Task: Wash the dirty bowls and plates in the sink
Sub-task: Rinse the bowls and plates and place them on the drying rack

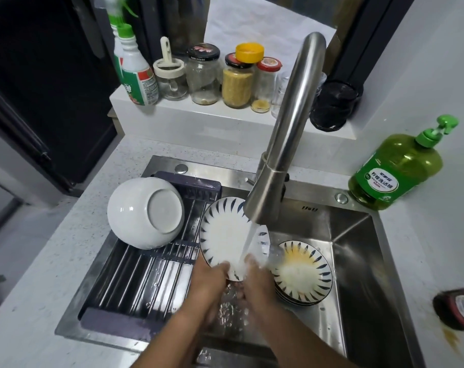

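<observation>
Both hands meet at the near, lower edge of a round white plate with dark blue leaf strokes round its rim (226, 235): the left hand (212, 277) has its fingers curled up over that edge from the left, and the right hand (254, 277) closes on it from the right, its fingertips (249, 261) lying on the plate's face right where the water lands. So the plate is gripped from below by both, tilted up on edge with its face towards the person, and it rises away from the grip towards the brushed-steel tap (286, 144), whose stream (249, 243) runs down the right part of the face. To my eye the rinse turns on that: the unwetted left part of the plate lies up and left of the hands, on the left hand's side. Just to the right, low in the stainless steel sink (352, 264), sits a stack of matching plates (302, 274), the top one with a yellow smear, unwashed. To the left an upturned white bowl (146, 212) rests on the dark slatted drying rack (146, 277). A green dish-soap pump bottle (395, 166) stands on the counter beyond the right corner of the sink.
</observation>
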